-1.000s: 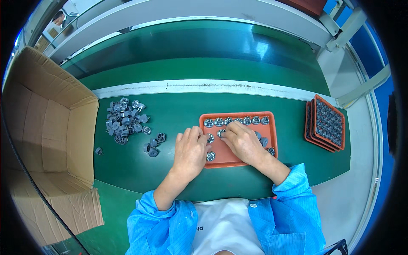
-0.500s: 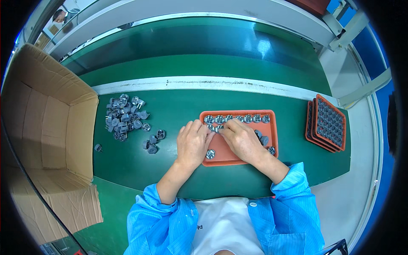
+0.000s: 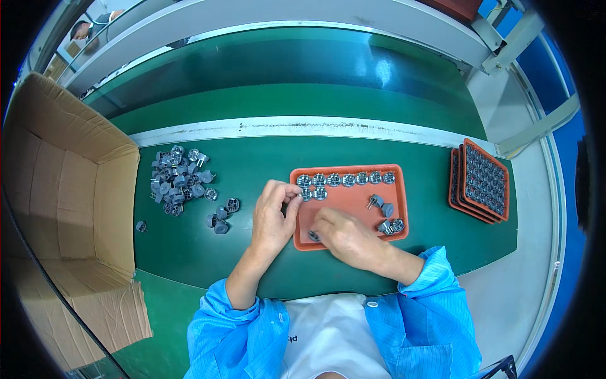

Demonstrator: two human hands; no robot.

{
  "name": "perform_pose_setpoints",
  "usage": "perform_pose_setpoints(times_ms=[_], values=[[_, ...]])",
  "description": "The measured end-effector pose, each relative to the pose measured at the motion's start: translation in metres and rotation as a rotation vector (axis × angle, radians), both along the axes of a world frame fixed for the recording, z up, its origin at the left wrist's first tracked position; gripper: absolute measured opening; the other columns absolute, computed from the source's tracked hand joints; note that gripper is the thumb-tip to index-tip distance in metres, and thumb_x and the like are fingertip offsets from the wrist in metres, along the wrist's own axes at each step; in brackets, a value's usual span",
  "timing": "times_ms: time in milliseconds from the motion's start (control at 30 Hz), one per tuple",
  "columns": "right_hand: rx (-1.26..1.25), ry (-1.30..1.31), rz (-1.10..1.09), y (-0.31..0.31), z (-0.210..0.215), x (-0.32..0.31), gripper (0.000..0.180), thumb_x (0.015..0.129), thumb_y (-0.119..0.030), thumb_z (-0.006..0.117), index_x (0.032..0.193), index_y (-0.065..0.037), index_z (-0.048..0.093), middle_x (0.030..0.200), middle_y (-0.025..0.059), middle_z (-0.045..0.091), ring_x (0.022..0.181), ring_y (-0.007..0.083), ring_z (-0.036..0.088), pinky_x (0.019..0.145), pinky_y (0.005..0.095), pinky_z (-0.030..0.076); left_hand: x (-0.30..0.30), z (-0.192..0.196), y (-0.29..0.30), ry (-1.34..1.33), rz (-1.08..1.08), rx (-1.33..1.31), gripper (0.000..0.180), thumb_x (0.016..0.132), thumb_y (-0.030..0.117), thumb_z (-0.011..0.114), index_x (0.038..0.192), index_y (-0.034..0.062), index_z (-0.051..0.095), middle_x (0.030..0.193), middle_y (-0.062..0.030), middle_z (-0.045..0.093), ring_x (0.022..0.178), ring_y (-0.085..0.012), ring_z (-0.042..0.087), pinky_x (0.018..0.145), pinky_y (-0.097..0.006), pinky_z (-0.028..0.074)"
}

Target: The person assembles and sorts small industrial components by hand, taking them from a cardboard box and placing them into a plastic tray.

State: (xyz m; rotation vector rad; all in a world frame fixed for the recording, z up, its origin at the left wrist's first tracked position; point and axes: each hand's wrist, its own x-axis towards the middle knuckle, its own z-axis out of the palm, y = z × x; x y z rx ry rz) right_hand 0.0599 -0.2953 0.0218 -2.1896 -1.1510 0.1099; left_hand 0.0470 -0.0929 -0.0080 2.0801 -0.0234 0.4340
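A shallow orange tray [image 3: 350, 244] lies in front of me on the green table. Along its far side runs a row of round grey pin parts [image 3: 348, 180], metal face up. Two more pin parts [image 3: 320, 193] start a second row at the left. My left hand [image 3: 273, 218] is at the tray's left rim, thumb and forefinger apart, the tips by the second row's left end. Near the front left corner, my right hand [image 3: 347, 239] has its fingers closed on a single pin part [image 3: 314, 235], partly hidden. Several loose pin parts [image 3: 387, 209] lie at the tray's right.
A heap of pin parts [image 3: 178, 180] sits on the table's left, with a small cluster [image 3: 220, 218] nearer me. An open cardboard box [image 3: 69, 208] stands at far left. Stacked filled orange trays [image 3: 483, 183] lean at right. A white rail [image 3: 315, 124] crosses behind.
My right hand has moved from the second row toward me, down to the single pin part at the front left. My left hand has drawn slightly left, uncovering the two second-row parts.
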Motion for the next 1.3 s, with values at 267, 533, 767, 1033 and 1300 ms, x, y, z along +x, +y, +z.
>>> perform_pose_setpoints(times_ms=[267, 533, 767, 1033, 1300], values=[[0.046, -0.266, -0.242, -0.023, 0.000, 0.053, 0.018, 0.081, 0.004, 0.077, 0.098, 0.000, 0.072, 0.093, 0.0136, 0.071, 0.092, 0.0343, 0.068, 0.081, 0.0449, 0.057, -0.007, 0.004, -0.015, -0.076, -0.044, 0.291, 0.040, 0.079, 0.014, 0.091, 0.112, 0.0108, 0.069, 0.114, -0.0084, 0.059, 0.112, -0.0285, 0.058, 0.095, -0.043, 0.043], [0.252, -0.293, -0.279, -0.027, 0.013, 0.056, 0.017, 0.082, 0.002, 0.077, 0.097, 0.000, 0.070, 0.092, 0.0141, 0.069, 0.087, 0.0346, 0.067, 0.078, 0.0451, 0.056, -0.010, 0.003, -0.014, -0.236, -0.137, 0.415, 0.035, 0.079, 0.015, 0.089, 0.110, 0.0117, 0.073, 0.111, -0.0066, 0.062, 0.110, -0.0259, 0.059, 0.093, -0.045, 0.041], [-0.166, -0.161, -0.484, -0.080, 0.039, 0.046, 0.029, 0.082, -0.008, 0.086, 0.107, -0.001, 0.073, 0.100, 0.0134, 0.074, 0.090, 0.0317, 0.074, 0.077, 0.0410, 0.061, -0.004, 0.013, -0.039, -0.285, -0.355, 0.642, 0.043, 0.086, 0.015, 0.080, 0.127, 0.0077, 0.072, 0.136, -0.0060, 0.065, 0.127, -0.0259, 0.057, 0.099, -0.046, 0.040], [0.056, 0.042, -0.429, -0.074, 0.002, 0.043, 0.018, 0.091, -0.002, 0.077, 0.109, 0.000, 0.075, 0.100, 0.0140, 0.073, 0.081, 0.0251, 0.075, 0.072, 0.0368, 0.061, -0.006, 0.008, -0.053, -0.260, -0.318, 0.796, 0.043, 0.088, 0.015, 0.076, 0.130, 0.0055, 0.070, 0.134, -0.0073, 0.065, 0.128, -0.0257, 0.056, 0.099, -0.047, 0.040], [0.181, 0.395, -0.462, -0.060, 0.004, 0.039, 0.022, 0.094, 0.001, 0.070, 0.114, -0.002, 0.077, 0.105, 0.0136, 0.071, 0.093, 0.0277, 0.070, 0.083, 0.0384, 0.057, -0.018, 0.008, -0.082, -0.124, -0.405, 0.444, 0.039, 0.085, 0.015, 0.082, 0.122, 0.0066, 0.071, 0.118, -0.0083, 0.065, 0.105, -0.0281, 0.066, 0.087, -0.042, 0.049]])
